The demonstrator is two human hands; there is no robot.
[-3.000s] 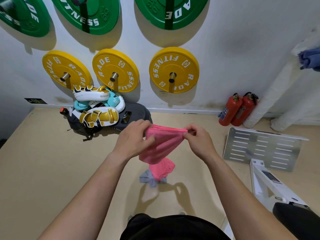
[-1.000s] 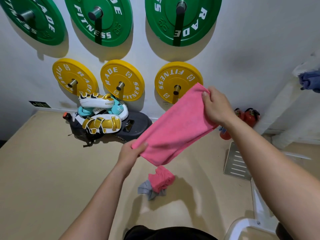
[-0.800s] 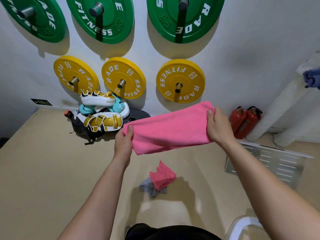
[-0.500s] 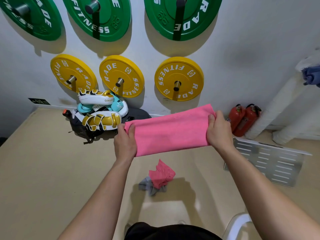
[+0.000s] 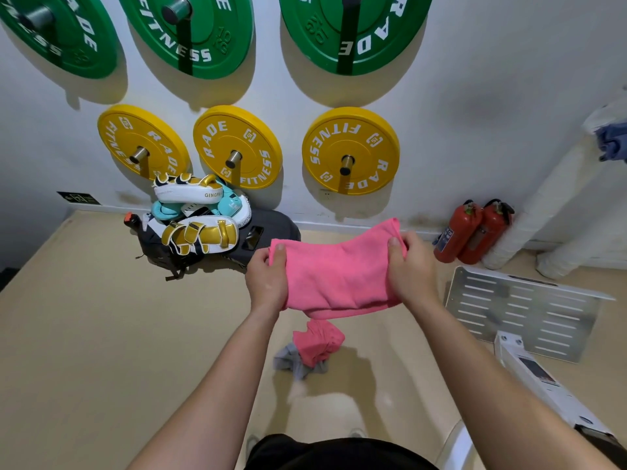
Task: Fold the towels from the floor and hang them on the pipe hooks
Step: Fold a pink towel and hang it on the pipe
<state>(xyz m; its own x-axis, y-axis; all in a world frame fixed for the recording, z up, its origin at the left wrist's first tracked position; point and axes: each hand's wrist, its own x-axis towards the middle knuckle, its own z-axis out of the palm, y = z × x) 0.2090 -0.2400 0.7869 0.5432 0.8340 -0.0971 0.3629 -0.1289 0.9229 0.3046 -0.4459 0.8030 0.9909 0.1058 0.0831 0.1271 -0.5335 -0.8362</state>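
Note:
A folded pink towel [image 5: 339,276] hangs in the air between my hands, above the floor. My left hand [image 5: 266,279] grips its left end with the thumb on top. My right hand [image 5: 412,269] grips its right end the same way. Below, on the beige floor, lie a crumpled pink towel [image 5: 317,340] and a grey towel [image 5: 293,361] partly under it. At the far right, a blue towel [image 5: 612,140] hangs by the white wrapped pipe [image 5: 549,198].
Two red fire extinguishers [image 5: 471,232] stand against the wall beside the pipe. A slotted metal plate [image 5: 522,310] and white machine frame [image 5: 543,378] lie on the right. Boxing pads [image 5: 196,218] on a dark bag sit under yellow weight plates [image 5: 349,150].
The towel was stretched wide between my hands; now my hands have come closer together and lower, and the towel sags in the middle.

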